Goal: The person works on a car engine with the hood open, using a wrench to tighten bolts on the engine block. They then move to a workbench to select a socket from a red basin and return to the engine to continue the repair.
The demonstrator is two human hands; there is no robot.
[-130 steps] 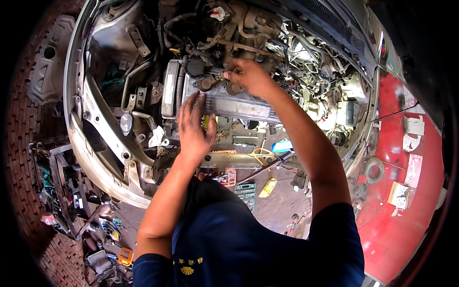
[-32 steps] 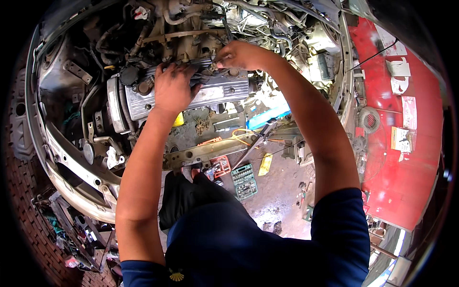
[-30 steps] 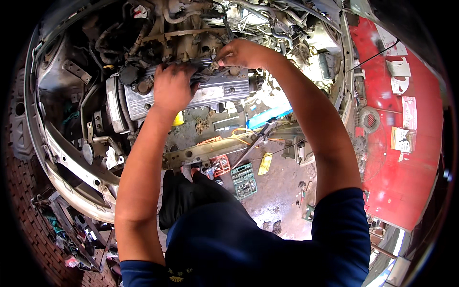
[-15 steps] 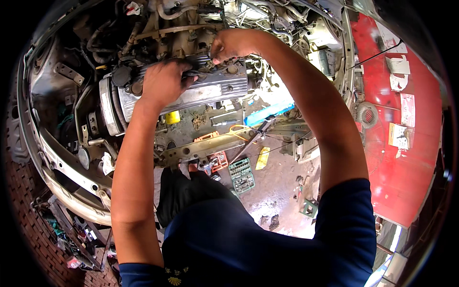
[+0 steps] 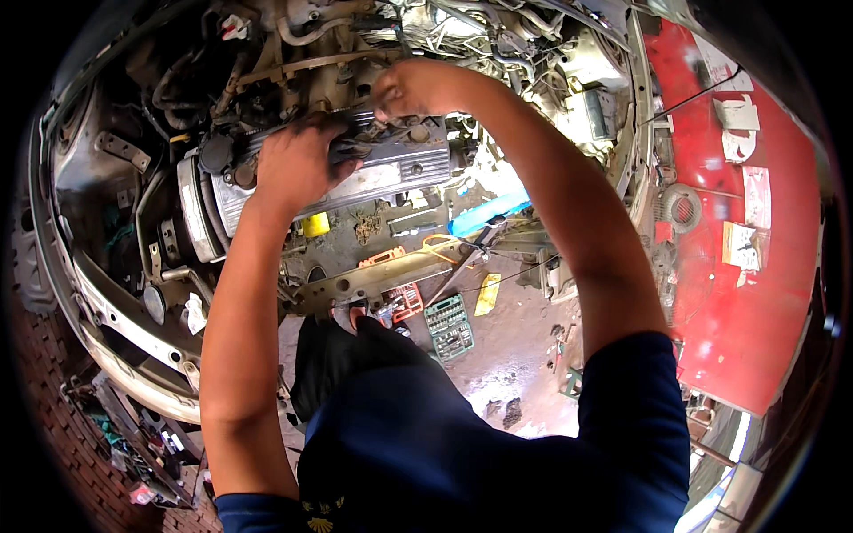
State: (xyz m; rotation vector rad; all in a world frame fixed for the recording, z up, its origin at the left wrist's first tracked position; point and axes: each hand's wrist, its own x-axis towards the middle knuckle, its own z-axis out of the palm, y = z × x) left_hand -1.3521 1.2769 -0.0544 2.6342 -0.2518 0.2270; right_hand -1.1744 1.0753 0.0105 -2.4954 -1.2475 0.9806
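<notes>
Both my arms reach over an open engine bay to a ribbed grey engine cover (image 5: 373, 178) with a silver strip along it. My left hand (image 5: 298, 164) rests on the left half of the cover, thumb apart from the fingers, which reach over its far side. Dark leads (image 5: 360, 142) run across the cover between my hands. Above the cover's far edge, my right hand (image 5: 413, 89) has its fingers bent and pinched together, their tips pointing down. What they hold, if anything, is hidden. A black round cap (image 5: 216, 154) sits left of my left hand.
Hoses and a metal pipe (image 5: 311, 60) lie beyond the cover; wiring (image 5: 462, 35) crowds the far right. The front crossbar (image 5: 400, 272) runs between me and the engine. On the floor lie a green socket set case (image 5: 450, 326) and a yellow packet (image 5: 487, 294). A red panel (image 5: 711, 293) stands right.
The view has shifted, so the engine appears slightly farther left. My right hand has moved a little left above the cover; my left hand stays on it, its fingers now less blurred.
</notes>
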